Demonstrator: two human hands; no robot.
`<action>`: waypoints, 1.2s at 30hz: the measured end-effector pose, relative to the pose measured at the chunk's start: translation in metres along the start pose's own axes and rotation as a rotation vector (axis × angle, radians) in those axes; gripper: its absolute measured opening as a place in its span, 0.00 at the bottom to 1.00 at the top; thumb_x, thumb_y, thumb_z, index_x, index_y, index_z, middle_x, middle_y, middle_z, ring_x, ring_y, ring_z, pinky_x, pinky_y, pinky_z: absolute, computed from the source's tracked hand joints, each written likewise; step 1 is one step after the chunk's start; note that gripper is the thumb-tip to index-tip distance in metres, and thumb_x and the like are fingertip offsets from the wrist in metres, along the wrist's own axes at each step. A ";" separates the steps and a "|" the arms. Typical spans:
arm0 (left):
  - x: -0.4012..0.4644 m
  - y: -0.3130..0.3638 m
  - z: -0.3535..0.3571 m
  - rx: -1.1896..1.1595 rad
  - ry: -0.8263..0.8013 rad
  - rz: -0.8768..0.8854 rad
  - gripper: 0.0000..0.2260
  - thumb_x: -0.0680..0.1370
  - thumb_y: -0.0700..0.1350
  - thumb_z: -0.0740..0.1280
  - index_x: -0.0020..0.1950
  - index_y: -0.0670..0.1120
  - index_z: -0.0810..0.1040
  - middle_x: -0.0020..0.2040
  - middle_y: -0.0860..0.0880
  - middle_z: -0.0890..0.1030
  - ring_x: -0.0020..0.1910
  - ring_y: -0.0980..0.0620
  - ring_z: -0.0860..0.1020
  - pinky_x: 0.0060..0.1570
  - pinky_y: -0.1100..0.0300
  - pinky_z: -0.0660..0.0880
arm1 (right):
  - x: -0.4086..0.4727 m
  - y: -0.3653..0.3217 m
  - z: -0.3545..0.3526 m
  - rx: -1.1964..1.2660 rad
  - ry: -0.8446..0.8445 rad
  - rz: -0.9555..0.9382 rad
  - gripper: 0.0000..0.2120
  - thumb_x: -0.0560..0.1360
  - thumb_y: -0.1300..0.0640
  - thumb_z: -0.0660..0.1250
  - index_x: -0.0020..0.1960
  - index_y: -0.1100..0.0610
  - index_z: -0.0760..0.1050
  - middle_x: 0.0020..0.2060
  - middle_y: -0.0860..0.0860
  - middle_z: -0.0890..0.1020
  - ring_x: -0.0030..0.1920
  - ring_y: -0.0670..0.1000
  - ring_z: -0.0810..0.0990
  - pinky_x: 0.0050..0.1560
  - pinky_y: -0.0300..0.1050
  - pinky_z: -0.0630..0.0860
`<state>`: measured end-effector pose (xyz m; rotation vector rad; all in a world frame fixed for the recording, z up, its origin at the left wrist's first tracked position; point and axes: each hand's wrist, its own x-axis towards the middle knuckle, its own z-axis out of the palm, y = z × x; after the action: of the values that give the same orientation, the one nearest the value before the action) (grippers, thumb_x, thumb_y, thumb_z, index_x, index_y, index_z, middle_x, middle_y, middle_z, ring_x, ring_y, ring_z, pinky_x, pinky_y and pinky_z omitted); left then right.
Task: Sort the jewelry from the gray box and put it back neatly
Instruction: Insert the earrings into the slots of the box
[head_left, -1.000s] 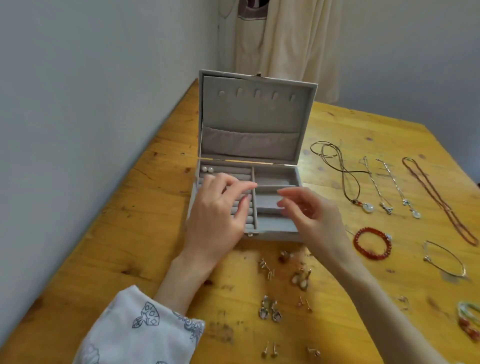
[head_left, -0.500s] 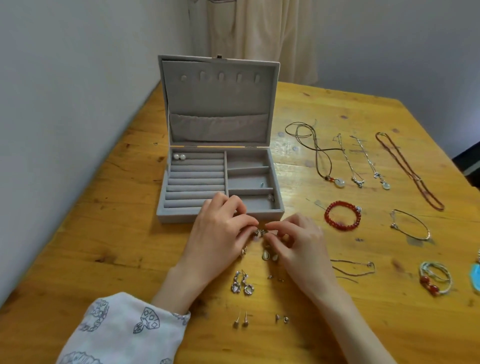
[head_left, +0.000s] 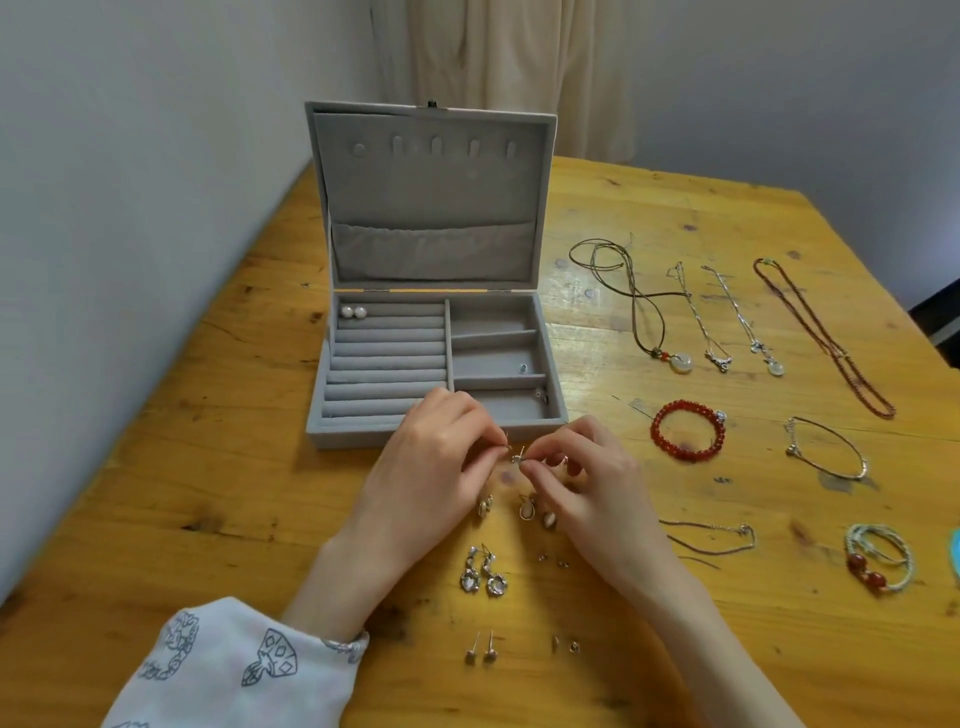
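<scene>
The gray box (head_left: 322, 415) stands open on the wooden table, lid upright, with two pearl studs (head_left: 354, 312) in its top ring roll. Just in front of its near edge, my left hand (head_left: 426, 467) and my right hand (head_left: 587, 483) meet fingertip to fingertip. Each pinches a small silver earring (head_left: 517, 458) between thumb and forefinger, a little above the table. Under the hands lie several earring pairs: shell drops (head_left: 527, 508), silver dangles (head_left: 483, 571) and studs (head_left: 480, 649).
Right of the box lie three pendant necklaces (head_left: 675, 358), a red bead string (head_left: 831, 343), a red bead bracelet (head_left: 685, 430), a silver bangle (head_left: 826, 452), a thin chain (head_left: 711, 538) and a cord bracelet (head_left: 878, 558). A wall runs along the table's left.
Both hands came back from over the box's compartments to the table in front of it and picked small earrings up between their fingertips. The view shifted downward.
</scene>
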<state>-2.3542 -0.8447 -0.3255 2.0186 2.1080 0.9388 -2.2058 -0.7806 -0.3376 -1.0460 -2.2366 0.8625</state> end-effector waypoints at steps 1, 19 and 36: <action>0.001 -0.001 -0.004 -0.086 0.017 -0.060 0.03 0.71 0.41 0.71 0.42 0.46 0.79 0.39 0.52 0.78 0.41 0.58 0.74 0.43 0.66 0.72 | 0.003 -0.003 -0.001 0.040 0.016 -0.004 0.02 0.71 0.57 0.69 0.41 0.51 0.78 0.38 0.45 0.74 0.41 0.41 0.73 0.43 0.32 0.69; 0.109 -0.089 -0.065 0.201 -0.068 -0.342 0.06 0.75 0.43 0.68 0.48 0.47 0.83 0.48 0.46 0.83 0.46 0.51 0.76 0.48 0.59 0.70 | 0.195 -0.055 0.042 -0.037 -0.412 0.126 0.04 0.71 0.56 0.69 0.38 0.51 0.79 0.16 0.44 0.69 0.19 0.43 0.67 0.16 0.30 0.61; 0.108 -0.100 -0.048 0.688 -0.132 -0.208 0.08 0.76 0.44 0.64 0.51 0.50 0.81 0.52 0.48 0.76 0.57 0.44 0.65 0.43 0.54 0.51 | 0.209 -0.069 0.054 -0.194 -0.539 0.235 0.12 0.72 0.57 0.66 0.52 0.62 0.79 0.29 0.54 0.72 0.26 0.50 0.67 0.22 0.35 0.64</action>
<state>-2.4784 -0.7565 -0.2960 1.9529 2.7385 0.0285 -2.3931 -0.6652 -0.2845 -1.3058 -2.7213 1.1537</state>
